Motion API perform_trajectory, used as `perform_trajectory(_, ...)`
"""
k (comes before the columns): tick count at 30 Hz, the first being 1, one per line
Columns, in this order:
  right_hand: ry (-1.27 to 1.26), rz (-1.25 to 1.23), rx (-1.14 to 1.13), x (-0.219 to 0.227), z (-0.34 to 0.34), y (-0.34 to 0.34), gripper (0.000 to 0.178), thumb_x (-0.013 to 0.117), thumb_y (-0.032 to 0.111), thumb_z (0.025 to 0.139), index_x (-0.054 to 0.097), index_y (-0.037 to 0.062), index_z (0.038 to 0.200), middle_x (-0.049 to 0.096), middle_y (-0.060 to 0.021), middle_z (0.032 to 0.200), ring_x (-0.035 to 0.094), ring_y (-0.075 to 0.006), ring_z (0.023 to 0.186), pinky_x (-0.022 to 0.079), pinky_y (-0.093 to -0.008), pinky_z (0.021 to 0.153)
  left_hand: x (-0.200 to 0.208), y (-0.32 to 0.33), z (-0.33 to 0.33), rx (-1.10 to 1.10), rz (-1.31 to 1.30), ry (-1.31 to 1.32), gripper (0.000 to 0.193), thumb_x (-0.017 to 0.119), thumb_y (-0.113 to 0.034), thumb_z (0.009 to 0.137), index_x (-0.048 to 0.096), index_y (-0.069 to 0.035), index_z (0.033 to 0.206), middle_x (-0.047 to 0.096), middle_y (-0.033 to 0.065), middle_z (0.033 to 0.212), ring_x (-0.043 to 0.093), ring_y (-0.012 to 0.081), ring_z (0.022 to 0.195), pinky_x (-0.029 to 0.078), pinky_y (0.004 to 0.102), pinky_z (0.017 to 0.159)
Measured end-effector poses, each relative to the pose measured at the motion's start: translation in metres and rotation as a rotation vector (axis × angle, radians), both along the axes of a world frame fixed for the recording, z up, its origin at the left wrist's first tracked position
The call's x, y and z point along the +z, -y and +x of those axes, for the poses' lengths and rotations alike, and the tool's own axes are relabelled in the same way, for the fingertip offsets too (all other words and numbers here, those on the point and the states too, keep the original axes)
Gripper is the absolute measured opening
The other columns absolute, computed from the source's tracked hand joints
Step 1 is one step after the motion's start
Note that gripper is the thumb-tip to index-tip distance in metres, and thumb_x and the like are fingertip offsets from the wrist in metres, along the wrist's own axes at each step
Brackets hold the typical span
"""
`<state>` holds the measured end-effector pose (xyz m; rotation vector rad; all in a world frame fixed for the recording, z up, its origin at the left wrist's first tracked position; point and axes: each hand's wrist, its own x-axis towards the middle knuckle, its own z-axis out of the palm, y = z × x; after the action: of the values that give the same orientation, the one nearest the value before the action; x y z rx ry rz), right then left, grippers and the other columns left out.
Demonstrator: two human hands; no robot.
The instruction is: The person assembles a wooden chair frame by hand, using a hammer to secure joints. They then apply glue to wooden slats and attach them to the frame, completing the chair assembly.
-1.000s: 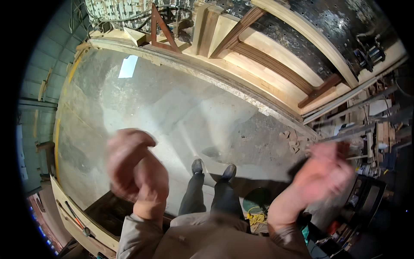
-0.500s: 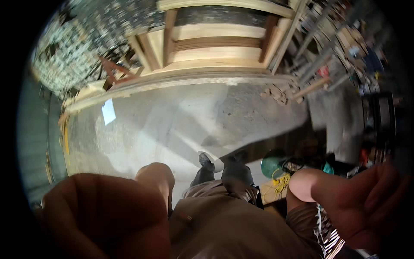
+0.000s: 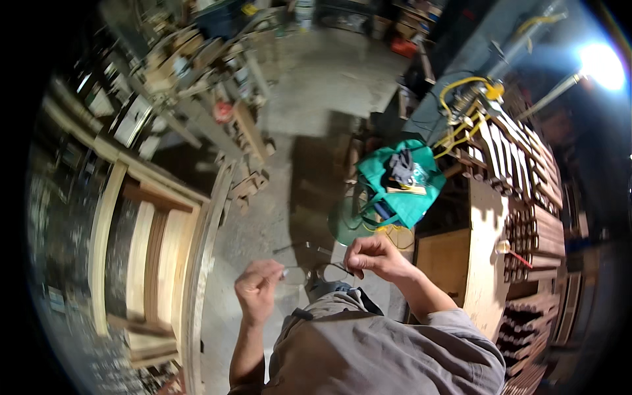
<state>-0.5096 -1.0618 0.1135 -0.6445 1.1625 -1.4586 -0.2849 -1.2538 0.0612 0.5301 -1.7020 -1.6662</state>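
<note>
Left hand [image 3: 257, 286] and right hand [image 3: 378, 258], apart, pinch thin-framed, clear-lensed eyeglasses [image 3: 328, 272] — seemingly a holding step, next needing gentle handling.

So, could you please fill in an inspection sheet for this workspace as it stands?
Surface: grey concrete floor, partly in shadow.
Job's things: thin-framed glasses, held up above the floor.
Clutter: wood offcuts lie on the floor at centre-left; a filled green bag sits right of the middle.
Hands: left hand pinches one side of the glasses, right hand the other.
Cables: yellow cable looped at upper right.
Surroundings: wooden frame at left, stacked wooden parts at right, lit lamp at upper right.
</note>
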Motion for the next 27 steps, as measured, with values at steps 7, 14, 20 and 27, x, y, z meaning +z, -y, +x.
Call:
perform_trajectory(7,-0.013,0.265,-0.171,-0.044,-0.054,-0.059,0.015,0.067,0.013,0.096,0.069,-0.0011,0.091,0.067,-0.0016,0.083,0.059,-0.0091,0.077,0.049,-0.0264,0.068,-0.004,0.028,-0.141,-0.555,-0.06,0.167,0.021,0.061,0.016,0.084,0.074,0.002,0.094,0.064,0.0087,0.1,0.065,0.0141,0.085,0.055,0.0253,0.073)
perform_trajectory(14,-0.215,0.263,-0.551,-0.068,-0.1,-0.001,0.008,0.074,0.003,0.089,0.067,-0.0012,0.088,0.068,-0.003,0.089,0.061,-0.0091,0.077,0.05,-0.0256,0.066,-0.017,0.113,-0.265,-0.816,0.104,0.135,0.015,0.071,0.01,0.08,0.076,-0.001,0.088,0.066,0.0064,0.1,0.062,0.01,0.083,0.048,0.0201,0.07)
perform_trajectory(20,-0.69,0.252,-0.968,-0.042,-0.17,0.079,0.01,0.076,-0.006,0.084,0.066,-0.003,0.083,0.066,-0.0041,0.085,0.06,-0.0076,0.074,0.049,-0.0232,0.065,0.064,0.201,-0.386,-0.537,-0.26,-0.126,0.019,0.069,0.006,0.081,0.07,0.001,0.099,0.066,0.0118,0.104,0.063,0.0176,0.09,0.051,0.0281,0.083)
perform_trajectory(27,-1.166,0.399,-1.315,0.002,-0.254,0.161,0.013,0.075,-0.008,0.081,0.064,-0.0024,0.086,0.067,-0.0093,0.09,0.065,-0.0123,0.07,0.052,-0.0246,0.061,0.251,0.281,-0.473,-0.343,-0.695,-0.938,0.019,0.059,-0.008,0.088,0.067,0.003,0.101,0.066,0.0138,0.104,0.064,0.0211,0.091,0.052,0.0318,0.082)
